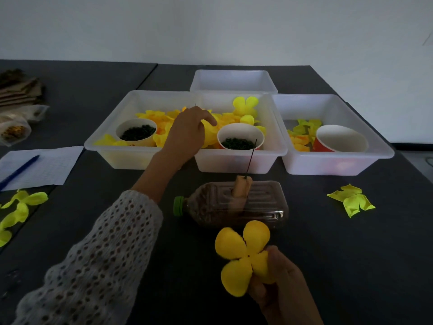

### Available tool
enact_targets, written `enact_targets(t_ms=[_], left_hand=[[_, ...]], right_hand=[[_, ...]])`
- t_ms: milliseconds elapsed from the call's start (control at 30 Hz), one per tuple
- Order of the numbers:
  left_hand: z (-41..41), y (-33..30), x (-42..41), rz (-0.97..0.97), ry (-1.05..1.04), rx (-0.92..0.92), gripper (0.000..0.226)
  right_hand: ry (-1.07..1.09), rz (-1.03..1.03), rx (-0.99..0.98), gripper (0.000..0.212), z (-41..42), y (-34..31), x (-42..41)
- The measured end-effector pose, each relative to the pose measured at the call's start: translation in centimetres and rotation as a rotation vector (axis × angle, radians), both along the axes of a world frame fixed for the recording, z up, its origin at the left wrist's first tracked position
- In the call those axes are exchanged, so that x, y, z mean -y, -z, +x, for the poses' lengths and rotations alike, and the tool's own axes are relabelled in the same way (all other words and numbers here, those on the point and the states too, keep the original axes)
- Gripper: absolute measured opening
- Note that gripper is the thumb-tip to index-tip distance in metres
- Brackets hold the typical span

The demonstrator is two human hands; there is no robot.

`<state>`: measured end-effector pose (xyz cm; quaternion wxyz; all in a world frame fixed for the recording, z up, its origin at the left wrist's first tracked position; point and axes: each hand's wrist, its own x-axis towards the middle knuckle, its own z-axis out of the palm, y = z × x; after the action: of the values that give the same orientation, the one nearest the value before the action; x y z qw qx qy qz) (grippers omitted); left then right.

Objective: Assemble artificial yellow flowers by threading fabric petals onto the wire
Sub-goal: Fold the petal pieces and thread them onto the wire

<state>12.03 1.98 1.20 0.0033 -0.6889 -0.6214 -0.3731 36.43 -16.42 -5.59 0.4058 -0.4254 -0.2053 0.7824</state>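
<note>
My right hand point(284, 293) pinches a yellow four-petal fabric piece point(243, 253) by one petal, low in front of me. My left hand point(187, 130) reaches over a heap of yellow petals point(161, 118) in the white bins, fingers curled and the forefinger pointing down at them. A thin dark wire tip point(195, 105) sticks up above its knuckles, so the hand seems to grip a wire. A second wire point(251, 156) stands upright in a tan block point(243, 188) set on a clear bottle point(234, 207) lying on its side.
Two paper cups of dark green rings point(136, 132) point(240, 140) sit among the petals. A right-hand bin point(337, 164) holds a red cup point(341, 139) and petals. An empty bin point(233, 78) stands behind. Loose lime petals point(351, 199) point(20, 207) lie on the dark table, with paper point(54, 165) and a pen point(20, 170) at left.
</note>
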Motion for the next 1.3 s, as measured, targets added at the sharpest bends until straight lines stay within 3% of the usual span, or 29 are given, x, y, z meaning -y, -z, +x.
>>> enact_targets(t_ms=[100, 233, 333, 400, 500, 667, 900, 1133, 1300], left_hand=[[0.4, -1.0, 3.7, 0.142, 0.055, 0.174, 0.038], [1.4, -2.2, 8.6, 0.081, 0.019, 0.276, 0.031], [2.6, -3.1, 13.0, -0.113, 0.252, 0.280, 0.024], [4.0, -3.1, 15.5, -0.373, 0.498, 0.126, 0.020], [5.9, -1.4, 17.4, -0.690, 0.601, 0.022, 0.040], [6.5, 0.6, 17.7, -0.542, 0.449, 0.099, 0.041], [7.4, 1.7, 18.0, -0.573, 0.427, 0.188, 0.043], [8.7, 1.9, 19.2, -0.412, 0.385, 0.231, 0.030], [9.2, 2.0, 19.5, -0.384, 0.403, 0.227, 0.027]], right_hand=[[0.007, 0.014, -0.092, 0.034, -0.2, 0.0, 0.1], [-0.039, 0.074, -0.019, 0.032, -0.1, -0.5, 0.2], [-0.032, 0.116, 0.114, 0.032, -0.3, -0.5, 0.2], [-0.001, 0.149, 0.086, 0.032, -0.7, -0.4, 0.3], [-0.014, 0.222, -0.038, 0.034, -1.2, -0.6, 0.4], [-0.058, 0.306, -0.096, 0.026, -0.8, -0.7, 0.5], [-0.113, 0.455, 0.156, 0.026, 0.5, -0.9, 0.4], [0.015, 0.527, 0.281, 0.035, 0.1, -0.8, 0.8], [0.038, 0.433, 0.321, 0.078, -0.3, -0.6, 0.8]])
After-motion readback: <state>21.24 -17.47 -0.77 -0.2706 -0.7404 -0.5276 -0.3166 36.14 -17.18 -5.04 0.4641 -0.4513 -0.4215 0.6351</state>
